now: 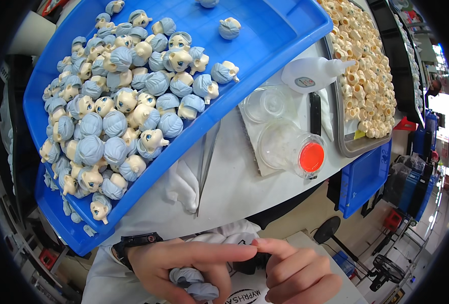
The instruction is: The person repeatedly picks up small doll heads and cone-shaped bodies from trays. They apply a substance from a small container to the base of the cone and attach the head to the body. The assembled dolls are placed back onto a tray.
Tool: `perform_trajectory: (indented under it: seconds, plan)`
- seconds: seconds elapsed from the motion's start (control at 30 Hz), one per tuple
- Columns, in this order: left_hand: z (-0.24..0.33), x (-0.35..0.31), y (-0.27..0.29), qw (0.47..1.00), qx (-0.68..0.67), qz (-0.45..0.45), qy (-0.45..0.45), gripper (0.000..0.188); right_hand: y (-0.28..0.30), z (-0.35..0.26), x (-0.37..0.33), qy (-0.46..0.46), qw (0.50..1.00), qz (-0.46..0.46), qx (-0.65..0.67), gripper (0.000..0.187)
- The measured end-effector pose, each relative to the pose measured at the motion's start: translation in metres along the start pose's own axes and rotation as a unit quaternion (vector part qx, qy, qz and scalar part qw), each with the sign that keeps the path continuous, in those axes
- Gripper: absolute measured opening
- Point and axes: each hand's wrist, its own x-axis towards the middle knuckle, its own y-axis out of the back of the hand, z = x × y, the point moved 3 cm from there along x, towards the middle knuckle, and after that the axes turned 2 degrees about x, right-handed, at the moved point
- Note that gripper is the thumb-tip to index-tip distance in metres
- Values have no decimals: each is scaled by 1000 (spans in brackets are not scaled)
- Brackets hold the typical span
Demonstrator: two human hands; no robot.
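My left hand (166,263), with a dark watch on its wrist, is low in the view. Its curled fingers hold two light blue doll hair pieces (186,276), partly hidden. Its index finger stretches right and meets the index fingertip of my right hand (303,273). My right hand is closed, the other fingers folded in; anything in it is hidden. Beyond my hands, a blue bin (252,61) holds a heap of doll heads (125,100) with light blue hair and painted eyes. More pale blue pieces (76,217) lie in a lower bin at its near left corner.
On the white table (239,187) lie tweezers (207,169) and a white cloth (183,186). A squeeze bottle (310,74) and a clear jar with a red cap (311,156) stand further right. A metal tray (342,134) of flesh-coloured parts sits at the table's right edge.
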Motion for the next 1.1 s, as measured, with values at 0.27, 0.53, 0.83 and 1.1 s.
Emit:
perform_trajectory:
  seconds: [0.27, 0.53, 0.83, 1.1]
  plan:
    - [4, -6, -2, 988, -14, 128, -79, 57, 8, 9, -1, 50, 997, -7, 60, 32]
    - [9, -10, 7, 970, 99, 151, -164, 13, -12, 34, -13, 2, 999, 39, -32, 25]
    - [10, -11, 5, 958, 133, 223, -126, 18, -17, 32, -8, -57, 989, -26, -134, 20]
    - [11, -9, 4, 951, 148, 246, -113, 18, -7, 30, -14, -49, 988, -39, -139, 20]
